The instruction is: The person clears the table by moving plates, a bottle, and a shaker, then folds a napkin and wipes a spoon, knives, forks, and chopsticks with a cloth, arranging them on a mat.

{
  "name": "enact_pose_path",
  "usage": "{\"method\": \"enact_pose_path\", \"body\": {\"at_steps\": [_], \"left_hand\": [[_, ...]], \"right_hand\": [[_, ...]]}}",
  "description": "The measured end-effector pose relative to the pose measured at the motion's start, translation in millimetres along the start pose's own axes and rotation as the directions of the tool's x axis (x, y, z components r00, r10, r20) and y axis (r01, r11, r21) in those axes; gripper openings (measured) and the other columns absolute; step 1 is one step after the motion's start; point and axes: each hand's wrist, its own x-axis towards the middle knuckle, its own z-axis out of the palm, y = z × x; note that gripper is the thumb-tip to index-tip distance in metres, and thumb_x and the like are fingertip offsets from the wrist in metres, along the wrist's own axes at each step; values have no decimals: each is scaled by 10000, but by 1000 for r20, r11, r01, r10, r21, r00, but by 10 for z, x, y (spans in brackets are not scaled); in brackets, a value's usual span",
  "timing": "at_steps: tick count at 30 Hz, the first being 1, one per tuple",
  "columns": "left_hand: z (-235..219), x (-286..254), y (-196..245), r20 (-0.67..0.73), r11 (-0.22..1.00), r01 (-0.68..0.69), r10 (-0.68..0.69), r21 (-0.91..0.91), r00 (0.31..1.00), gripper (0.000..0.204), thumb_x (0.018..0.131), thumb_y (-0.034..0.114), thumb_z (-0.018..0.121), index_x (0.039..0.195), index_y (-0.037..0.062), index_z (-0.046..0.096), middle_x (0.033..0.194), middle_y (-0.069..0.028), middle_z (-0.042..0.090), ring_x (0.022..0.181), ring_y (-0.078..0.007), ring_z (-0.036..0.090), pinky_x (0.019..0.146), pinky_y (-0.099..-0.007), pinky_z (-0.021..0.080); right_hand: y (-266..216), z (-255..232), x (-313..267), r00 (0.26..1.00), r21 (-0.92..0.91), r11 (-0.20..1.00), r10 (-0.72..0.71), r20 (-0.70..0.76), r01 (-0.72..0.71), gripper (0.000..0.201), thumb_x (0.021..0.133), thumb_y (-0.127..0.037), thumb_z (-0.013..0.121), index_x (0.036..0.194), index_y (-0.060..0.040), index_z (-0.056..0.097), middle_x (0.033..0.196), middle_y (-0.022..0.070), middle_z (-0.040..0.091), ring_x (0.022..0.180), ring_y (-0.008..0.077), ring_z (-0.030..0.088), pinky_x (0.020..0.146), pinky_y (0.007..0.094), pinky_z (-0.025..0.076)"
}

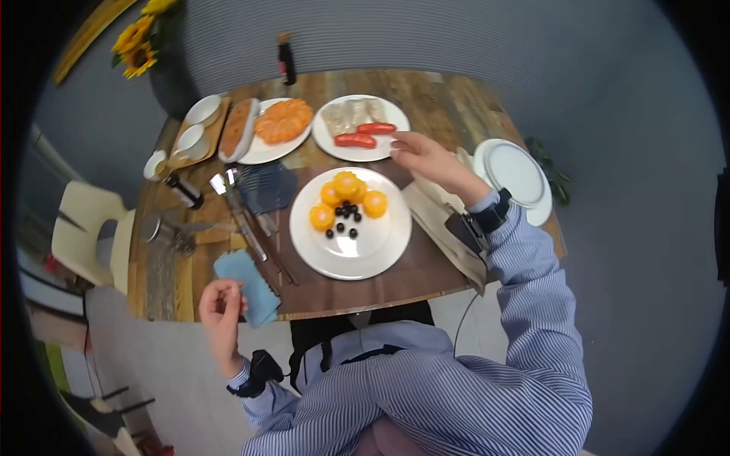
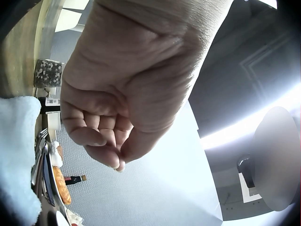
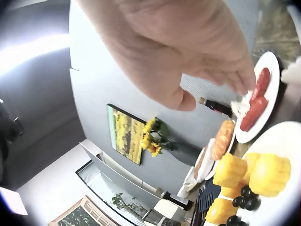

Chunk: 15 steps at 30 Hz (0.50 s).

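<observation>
Bench, wood-topped, with a brown mat at its near side. On the mat, one round white serving plate, bearing yellow corn pieces in an arc towards its far side; black berries scattered within and below the arc. Beyond it, one sausage plate, white: two red sausages, with pale pieces behind them. Right hand, reaching over the near right rim of the sausage plate; fingers extended and close together, thumb apart, no item visible in the grasp, fingertips near the sausages, contact cannot be told. Left hand, loosely curled, thumb meeting the fingertips, nothing seen between them; held beside a light blue cloth at the near left edge. To the far left: orange bread on another white plate, a long container of brownish food, and a wooden tray with two white bowls. Left of the corn: metal utensils and dark chopsticks. At right: a beige cloth and stacked white dishes. At the far edge: one dark bottle, upright.
</observation>
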Motion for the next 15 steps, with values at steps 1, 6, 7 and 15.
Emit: {"method": "enact_pose_path", "body": {"at_steps": [1,6,7,15], "left_hand": [[11,11,-6,0,1000,2,-2,-4,1000,87,923,93,573,933,7,583,757,-6,562,646,-56,513,582,-188,420],[83,82,21,37,1000,20,-20,25,999,96,923,98,572,935,3,577,744,-3,552,643,-58,498,586,-189,405],[103,104,24,47,1000,18,-19,23,999,96,923,98,572,935,3,577,744,-3,552,643,-58,498,586,-189,405],[294,170,46,105,999,17,-21,32,994,103,920,107,582,929,4,582,725,-4,549,636,-58,495,587,-189,402]], "right_hand": [[-54,-122,-144,1000,-8,1000,11,-23,-11,442,923,-228,546,1263,49,493,1156,171,607,1050,207,596,908,291,457],[-162,-1084,-795,732,-218,975,112,672,51,477,946,-315,532,1294,9,486,1145,148,625,1043,192,610,947,308,462],[-84,-1275,-892,811,-162,984,154,565,-74,464,949,-306,530,1288,8,491,1120,141,635,1029,190,616,937,308,468],[1850,-2602,-1403,697,-687,479,-195,-690,-546,392,903,-351,569,959,36,557,699,119,606,622,182,629,536,300,504]]}}
